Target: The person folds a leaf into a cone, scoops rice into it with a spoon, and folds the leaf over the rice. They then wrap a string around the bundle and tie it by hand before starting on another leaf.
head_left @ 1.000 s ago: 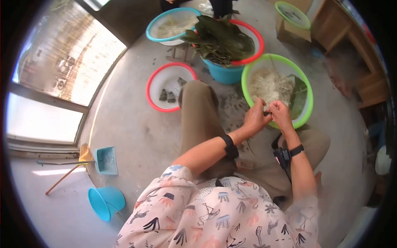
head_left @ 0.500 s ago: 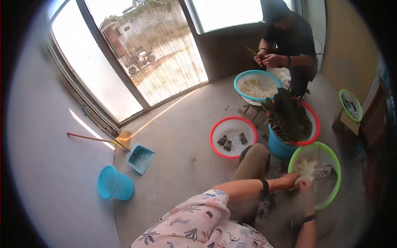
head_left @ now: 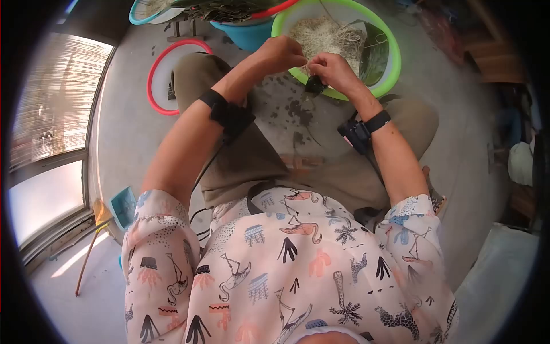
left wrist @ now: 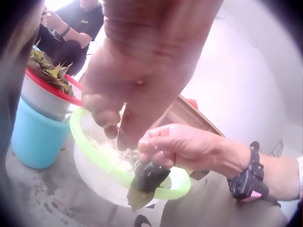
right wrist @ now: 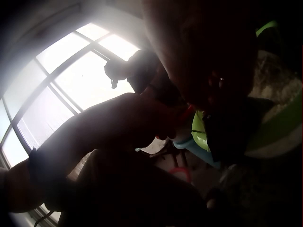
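Note:
Both my hands work just over the near rim of a green basin (head_left: pixel 395 57) that holds white rice (head_left: pixel 323 31) and a green leaf (head_left: pixel 375 49). My right hand (head_left: pixel 318 71) grips a small dark leaf-wrapped dumpling (head_left: pixel 314 85), which hangs below its fingers (left wrist: pixel 156 142) in the left wrist view. My left hand (head_left: pixel 298 57) is close beside it on the left, fingers curled and tips pinched together on what looks like a thin string running toward the dumpling (left wrist: pixel 149 177). The right wrist view is dark silhouette.
A blue bucket (head_left: pixel 246 34) under a red-rimmed basin of leaves (left wrist: pixel 47 80) stands left of the green basin. A red-rimmed white basin (head_left: pixel 157 69) lies by my left knee. Another person (left wrist: pixel 71 23) sits beyond. A dustpan (head_left: pixel 123 206) and broom handle (head_left: pixel 86 261) lie by the window.
My head turned up toward the window and the other person, then back down. My hands have come from inside the rice basin to its near rim, and the right hand now grips a wrapped dumpling.

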`<state>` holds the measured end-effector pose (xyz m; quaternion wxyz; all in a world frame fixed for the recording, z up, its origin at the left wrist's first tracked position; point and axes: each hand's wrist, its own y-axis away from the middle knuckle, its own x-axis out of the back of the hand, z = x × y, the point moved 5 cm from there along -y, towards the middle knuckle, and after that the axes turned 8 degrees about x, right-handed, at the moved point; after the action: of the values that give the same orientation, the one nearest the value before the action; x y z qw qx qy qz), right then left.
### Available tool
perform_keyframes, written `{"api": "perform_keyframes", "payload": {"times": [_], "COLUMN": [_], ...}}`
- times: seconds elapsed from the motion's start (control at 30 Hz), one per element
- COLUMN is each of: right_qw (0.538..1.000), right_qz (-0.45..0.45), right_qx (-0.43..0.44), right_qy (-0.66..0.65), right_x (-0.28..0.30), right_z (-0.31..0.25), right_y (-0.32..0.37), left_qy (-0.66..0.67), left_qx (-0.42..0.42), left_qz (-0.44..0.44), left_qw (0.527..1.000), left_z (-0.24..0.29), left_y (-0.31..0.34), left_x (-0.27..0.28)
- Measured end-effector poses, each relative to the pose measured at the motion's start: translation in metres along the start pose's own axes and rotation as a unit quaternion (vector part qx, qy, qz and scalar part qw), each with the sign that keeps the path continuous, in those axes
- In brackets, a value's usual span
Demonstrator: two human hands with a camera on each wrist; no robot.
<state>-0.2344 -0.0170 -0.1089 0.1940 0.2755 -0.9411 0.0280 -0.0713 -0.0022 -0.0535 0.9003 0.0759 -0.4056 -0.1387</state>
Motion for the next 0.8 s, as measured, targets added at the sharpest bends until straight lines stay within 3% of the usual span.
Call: {"api": "perform_keyframes", "payload": {"times": [0.13, 0.23, 0.3, 0.4, 0.63, 0.8], "right_qw": [0.999, 0.997, 0.996, 0.993, 0.978, 0.977], "right_qz": [-0.022, -0.023, -0.012, -0.016, -0.007, -0.001], "right_qx": [0.023, 0.025, 0.019, 0.014, -0.011, -0.003], "right_qy": [-0.039, -0.063, -0.082, -0.113, -0.208, -0.215], "right_x": [0.001, 0.0, 0.002, 0.004, 0.007, 0.007], "right_z": [-0.012, -0.011, -0.008, -0.008, -0.011, -0.006], "right_y": [0.008, 0.009, 0.008, 0.009, 0.016, 0.018], "left_qy": [0.056, 0.095, 0.279, 0.34, 0.35, 0.292], "left_qx": [0.008, 0.068, 0.095, 0.089, 0.052, 0.053], "left_qz": [0.025, -0.039, -0.032, -0.074, -0.027, 0.079], "left_qw": [0.998, 0.992, 0.955, 0.933, 0.935, 0.952], "left_z": [-0.001, 0.003, -0.004, -0.015, -0.022, -0.022], "left_y": [-0.01, -0.005, -0.001, 0.006, 0.008, 0.007], "left_x": [-0.008, -0.016, -0.025, -0.043, -0.066, -0.066]}}
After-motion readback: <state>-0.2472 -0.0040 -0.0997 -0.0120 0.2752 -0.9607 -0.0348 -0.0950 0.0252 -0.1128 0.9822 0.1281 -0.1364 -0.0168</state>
